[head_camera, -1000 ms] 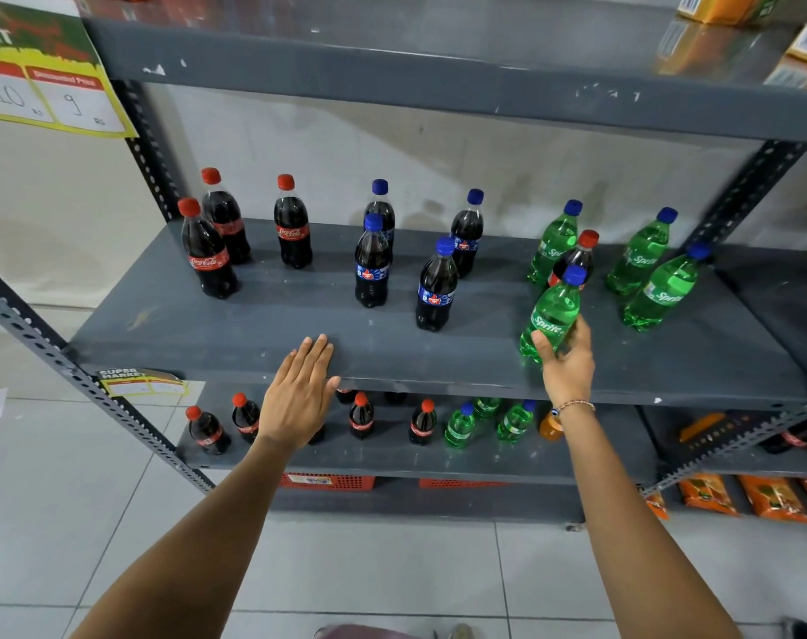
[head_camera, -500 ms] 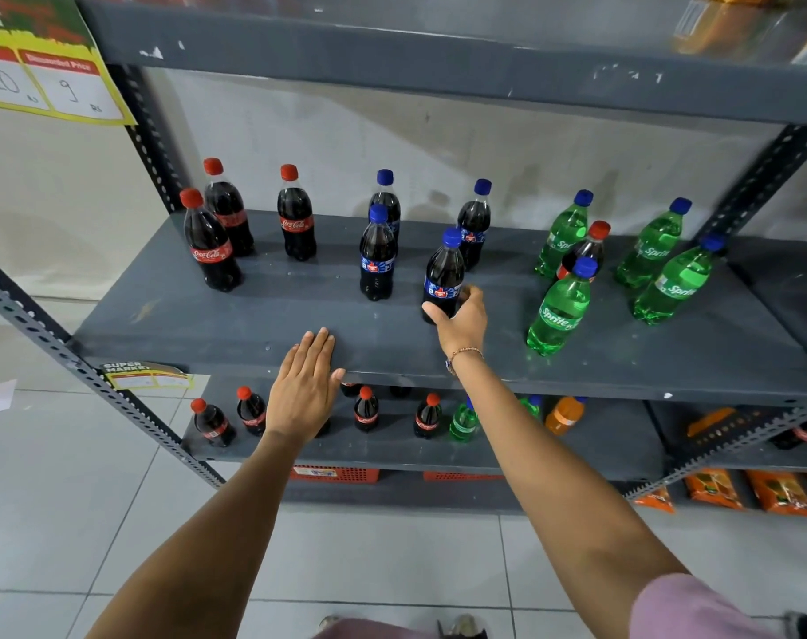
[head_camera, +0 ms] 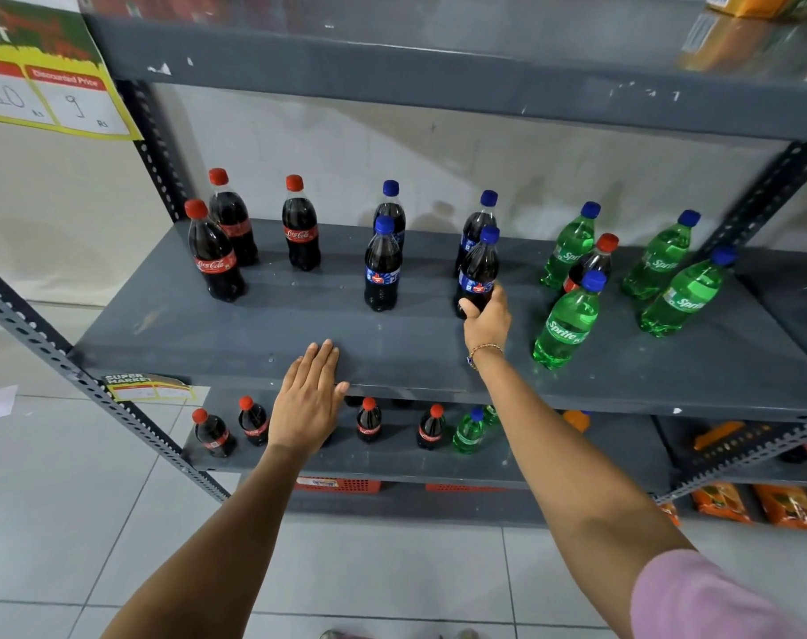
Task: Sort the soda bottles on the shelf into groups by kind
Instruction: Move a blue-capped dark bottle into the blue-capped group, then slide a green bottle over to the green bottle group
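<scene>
On the grey middle shelf [head_camera: 272,325] stand three red-capped Coca-Cola bottles [head_camera: 214,253] at the left, several blue-capped dark cola bottles [head_camera: 382,265] in the middle and several green Sprite bottles [head_camera: 567,322] at the right. One red-capped Coca-Cola bottle [head_camera: 592,260] stands among the Sprite bottles. My right hand [head_camera: 486,322] grips the base of the front right blue-capped cola bottle [head_camera: 479,269]. My left hand [head_camera: 307,398] lies flat, fingers together, on the shelf's front edge, holding nothing.
The lower shelf [head_camera: 392,463] carries more Coca-Cola and green bottles. A slotted metal upright [head_camera: 46,352] slants at the left and another [head_camera: 761,200] at the right. A yellow price sign [head_camera: 46,85] hangs top left. Orange packets [head_camera: 761,505] lie bottom right.
My right hand let go of the front Sprite bottle, moved left to the blue-capped cola bottle and closed on its base. The left hand stayed on the shelf edge.
</scene>
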`<state>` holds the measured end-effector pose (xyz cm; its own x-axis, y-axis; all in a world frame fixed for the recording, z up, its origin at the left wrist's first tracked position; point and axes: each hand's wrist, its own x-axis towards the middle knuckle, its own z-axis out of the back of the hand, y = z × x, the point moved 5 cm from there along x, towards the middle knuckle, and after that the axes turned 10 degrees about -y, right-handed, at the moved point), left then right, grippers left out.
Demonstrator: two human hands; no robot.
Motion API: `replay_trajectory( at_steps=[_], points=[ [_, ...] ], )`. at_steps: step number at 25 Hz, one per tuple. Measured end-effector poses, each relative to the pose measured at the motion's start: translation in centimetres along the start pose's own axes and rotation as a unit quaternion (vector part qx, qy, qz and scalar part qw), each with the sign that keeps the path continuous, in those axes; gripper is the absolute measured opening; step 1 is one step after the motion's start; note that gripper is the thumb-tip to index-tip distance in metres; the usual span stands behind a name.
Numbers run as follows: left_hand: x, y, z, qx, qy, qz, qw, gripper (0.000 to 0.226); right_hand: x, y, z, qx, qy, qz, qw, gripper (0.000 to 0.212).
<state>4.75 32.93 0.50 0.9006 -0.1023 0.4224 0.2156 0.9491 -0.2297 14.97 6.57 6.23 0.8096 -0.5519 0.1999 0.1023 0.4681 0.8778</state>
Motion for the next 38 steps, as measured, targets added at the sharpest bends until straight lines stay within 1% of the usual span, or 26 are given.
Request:
replay_trajectory(
  at_steps=[2, 3, 4, 5, 7, 8, 10, 11, 12, 13, 15, 17, 19, 22, 25, 28, 29, 30, 32, 33, 34, 35, 37, 38],
  points=[
    [0.0, 0.0, 0.0, 0.006, 0.0, 0.0, 1.0, 0.066, -1.2, -0.1, 0.1, 0.008, 0.02, -0.013, 1.0, 0.069],
    [0.0, 0.0, 0.0, 0.007, -0.002, 0.0, 1.0, 0.066, -2.1, -0.3, 0.3, 0.021, 0.02, -0.022, 0.999, 0.071],
    [0.0, 0.0, 0.0, 0.007, -0.005, 0.0, 1.0, 0.066, -3.2, -0.7, 0.8, 0.037, 0.008, -0.016, 0.999, 0.065],
    [0.0, -0.1, 0.0, 0.006, -0.008, 0.003, 1.0, 0.067, -4.6, -1.1, 1.6, 0.051, -0.016, 0.008, 0.999, 0.052],
    [0.0, -0.3, 0.3, -0.001, -0.019, 0.015, 1.0, 0.066, -7.1, -2.6, 4.4, 0.063, -0.087, 0.055, 0.993, 0.024],
    [-0.1, -0.7, 0.4, -0.007, -0.025, 0.02, 0.999, 0.064, -7.8, -3.4, 6.2, 0.062, -0.13, 0.066, 0.987, 0.019],
    [-0.3, -2.5, 0.3, -0.019, -0.027, 0.009, 0.999, 0.06, -7.5, -5.0, 9.9, 0.043, -0.21, 0.06, 0.975, 0.022],
    [-0.5, -3.9, 0.0, -0.026, -0.023, -0.002, 0.999, 0.059, -6.7, -5.7, 11.6, 0.027, -0.231, 0.048, 0.972, 0.026],
    [-0.6, -5.7, -0.5, -0.035, -0.016, -0.012, 0.999, 0.059, -5.7, -6.4, 12.9, 0.01, -0.227, 0.035, 0.973, 0.03],
    [-0.7, -7.6, -0.9, -0.045, -0.009, -0.02, 0.999, 0.06, -4.6, -6.9, 13.7, 0.002, -0.2, 0.027, 0.979, 0.035],
    [-0.3, -11.0, -1.8, -0.056, 0.001, -0.039, 0.998, 0.061, -2.6, -7.4, 14.0, 0.01, -0.112, 0.014, 0.994, 0.044],
    [0.2, -13.5, -2.6, -0.05, 0.013, -0.057, 0.997, 0.061, -1.4, -7.5, 13.7, 0.02, -0.05, 0.012, 0.998, 0.051],
    [0.8, -15.0, -3.4, -0.025, 0.024, -0.063, 0.997, 0.06, -0.5, -7.8, 13.4, 0.028, -0.024, 0.019, 0.999, 0.048],
    [1.1, -15.4, -3.9, -0.006, 0.036, -0.054, 0.998, 0.062, 0.2, -8.0, 12.6, 0.066, -0.003, 0.008, 0.998, 0.041],
    [1.0, -15.4, -3.9, -0.004, 0.027, -0.048, 0.998, 0.067, 1.3, -7.8, 11.4, 0.087, 0.034, -0.003, 0.996, 0.041],
    [1.0, -15.6, -4.1, 0.0, 0.02, -0.033, 0.999, 0.065, 2.4, -7.4, 10.7, 0.086, 0.072, 0.013, 0.994, 0.04],
    [1.0, -15.7, -4.2, 0.0, 0.019, -0.032, 0.999, 0.064, 2.6, -7.6, 10.9, 0.089, 0.069, 0.021, 0.993, 0.039],
    [1.0, -15.7, -4.3, 0.002, 0.018, -0.031, 0.999, 0.063, 2.7, -8.0, 11.5, 0.094, 0.045, 0.031, 0.994, 0.036],
    [1.1, -15.6, -4.4, 0.009, 0.016, -0.028, 0.999, 0.062, 3.6, -9.0, 13.2, 0.107, -0.047, 0.043, 0.992, 0.028],
    [1.1, -15.5, -4.5, 0.01, 0.017, -0.026, 0.999, 0.062, 4.5, -9.4, 13.9, 0.107, -0.079, 0.038, 0.99, 0.027],
    [1.1, -15.5, -4.5, 0.009, 0.018, -0.026, 0.999, 0.062, 5.6, -9.7, 14.3, 0.099, -0.08, 0.025, 0.991, 0.033],
    [1.1, -15.6, -4.6, 0.01, 0.018, -0.027, 0.999, 0.063, 6.9, -9.7, 14.3, 0.088, -0.048, 0.008, 0.995, 0.047],
    [1.1, -15.6, -4.6, 0.014, 0.013, -0.031, 0.999, 0.064, 9.3, -9.4, 13.6, 0.071, 0.042, -0.013, 0.996, 0.076],
    [1.2, -15.5, -4.6, 0.014, 0.011, -0.03, 0.999, 0.064, 10.1, -9.2, 13.1, 0.065, 0.075, -0.016, 0.995, 0.083]
  ],
)
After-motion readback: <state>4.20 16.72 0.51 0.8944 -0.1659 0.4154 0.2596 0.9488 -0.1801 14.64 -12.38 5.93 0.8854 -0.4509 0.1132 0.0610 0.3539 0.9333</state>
